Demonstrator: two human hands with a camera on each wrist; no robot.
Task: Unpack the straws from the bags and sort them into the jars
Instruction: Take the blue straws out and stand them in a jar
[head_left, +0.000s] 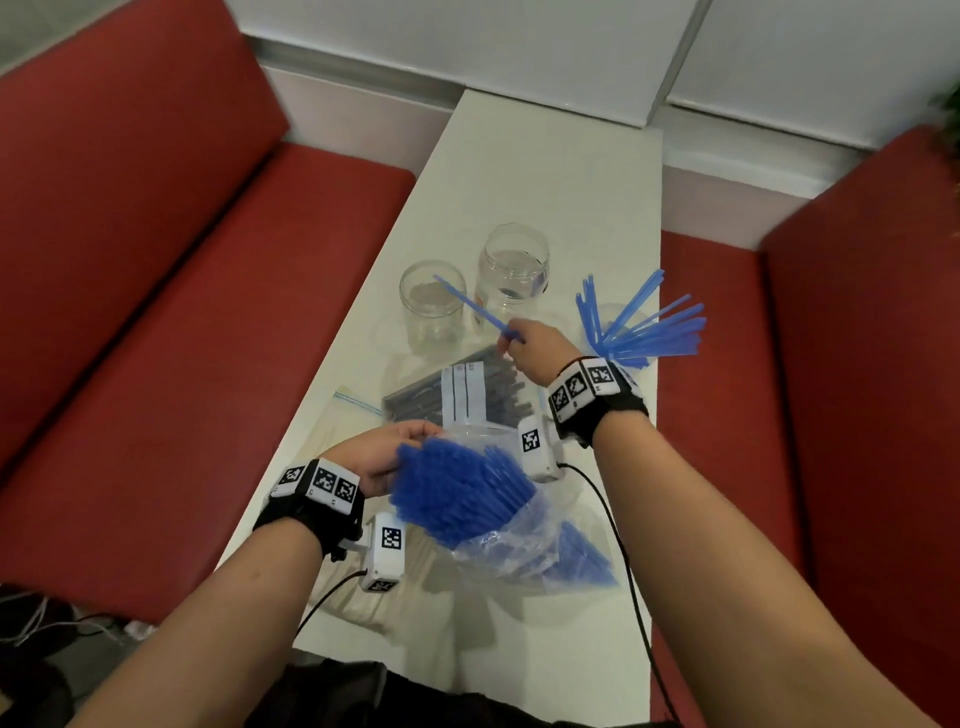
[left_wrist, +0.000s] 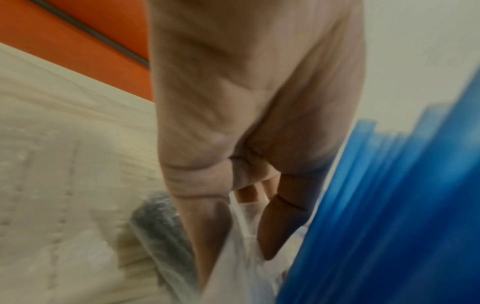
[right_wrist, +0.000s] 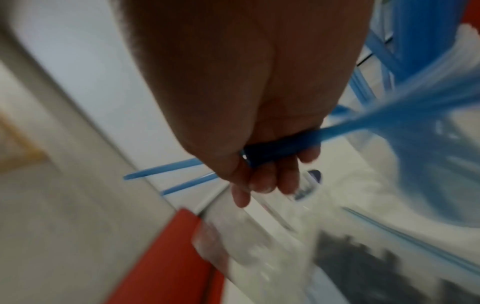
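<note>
Right hand (head_left: 535, 347) fingers pinch blue straws (head_left: 475, 307) pointing up-left over the jars (head_left: 432, 306); left hand (head_left: 387, 457) grips the bag (head_left: 524, 540).

You find no word, brand or number here that can be read. The only signs are black-and-white square code markers on the white blocks strapped to your left wrist (head_left: 322, 482) and right wrist (head_left: 582, 387), plus one on each small wrist camera housing (head_left: 392, 538). A white label strip (head_left: 462, 392) lies on the bag of dark straws (head_left: 447, 395), and the rear jar (head_left: 511, 270) bears a sticker, both too blurred to make out.
</note>
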